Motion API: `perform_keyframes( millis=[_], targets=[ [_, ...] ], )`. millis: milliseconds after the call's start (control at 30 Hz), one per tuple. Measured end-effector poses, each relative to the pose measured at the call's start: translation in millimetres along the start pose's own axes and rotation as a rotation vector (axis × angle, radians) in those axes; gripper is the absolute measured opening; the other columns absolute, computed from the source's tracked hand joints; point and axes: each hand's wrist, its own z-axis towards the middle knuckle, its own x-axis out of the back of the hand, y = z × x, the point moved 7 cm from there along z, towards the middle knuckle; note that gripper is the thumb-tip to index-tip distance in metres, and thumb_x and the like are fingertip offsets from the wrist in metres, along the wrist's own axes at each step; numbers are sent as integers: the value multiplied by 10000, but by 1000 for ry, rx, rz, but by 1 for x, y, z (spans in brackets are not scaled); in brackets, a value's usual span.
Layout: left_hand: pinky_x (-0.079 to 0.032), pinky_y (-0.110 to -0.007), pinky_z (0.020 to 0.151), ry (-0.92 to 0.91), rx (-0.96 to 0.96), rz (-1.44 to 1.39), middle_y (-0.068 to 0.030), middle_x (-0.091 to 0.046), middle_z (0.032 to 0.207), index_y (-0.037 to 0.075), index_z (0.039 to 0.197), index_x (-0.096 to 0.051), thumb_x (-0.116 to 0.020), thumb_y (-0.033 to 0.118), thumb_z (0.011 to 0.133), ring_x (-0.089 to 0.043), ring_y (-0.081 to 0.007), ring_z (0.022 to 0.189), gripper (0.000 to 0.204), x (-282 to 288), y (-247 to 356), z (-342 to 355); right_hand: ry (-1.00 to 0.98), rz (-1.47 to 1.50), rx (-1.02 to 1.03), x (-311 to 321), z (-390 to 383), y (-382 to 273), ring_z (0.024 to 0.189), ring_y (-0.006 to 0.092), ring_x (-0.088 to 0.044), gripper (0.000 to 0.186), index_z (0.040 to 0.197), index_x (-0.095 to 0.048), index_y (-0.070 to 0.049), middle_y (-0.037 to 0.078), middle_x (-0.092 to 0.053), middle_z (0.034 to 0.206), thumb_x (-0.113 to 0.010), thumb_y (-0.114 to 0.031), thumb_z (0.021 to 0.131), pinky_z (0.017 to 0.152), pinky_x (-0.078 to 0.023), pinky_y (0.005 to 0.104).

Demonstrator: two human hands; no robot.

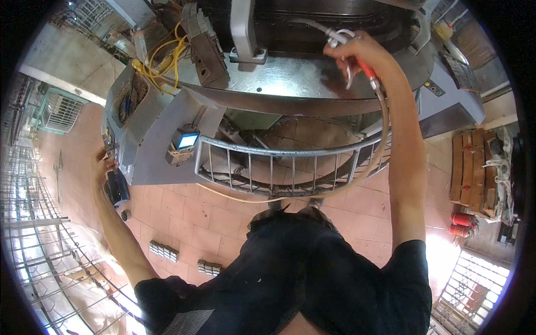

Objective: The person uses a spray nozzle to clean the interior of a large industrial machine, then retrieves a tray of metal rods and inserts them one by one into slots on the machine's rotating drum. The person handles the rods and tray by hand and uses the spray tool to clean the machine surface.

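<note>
My right hand [360,51] is raised over the machine's metal top [290,82], its fingers wrapped round a spray gun [367,69] with a red grip, silver head and curved thin nozzle pointing left. From the grip's lower end a pale hose [383,125] hangs past my forearm and loops under the rail. Far to the left, my left hand [103,163] is at the outer edge of the grey machine housing [146,148], beside small controls [108,140]. Its fingers are bent and closed; what they grip, if anything, is too small to make out.
A curved metal guard rail [279,152] stands between me and the machine. Yellow cables [167,53] lie tangled at upper left, above a small lit screen [187,140]. Stacked small blocks [163,250] sit on the tiled floor. Wooden crates [472,167] and red cylinders [462,223] are at right.
</note>
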Motion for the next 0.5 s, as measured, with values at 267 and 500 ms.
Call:
perform_keyframes(
  millis=[267, 500],
  targets=[
    [-552, -305, 624, -10, -1, 35, -59, -630, 920, -10, 1219, -613, -522, -109, 804, -620, -148, 690, 436, -2, 4, -1, 142, -161, -5, 24, -2, 4, 553, 159, -647, 266, 744, -679, -22, 82, -655, 631, -789, -253, 818, 488, -490, 316],
    [-550, -301, 617, 9, 1, 28, -55, -636, 924, -1, 1226, -607, -520, -102, 822, -612, -135, 665, 426, -2, 6, 1, 171, -109, -78, 51, 15, 9, 573, 152, -619, 237, 860, -703, -19, 43, -638, 674, -773, -244, 841, 554, -522, 293]
  ],
)
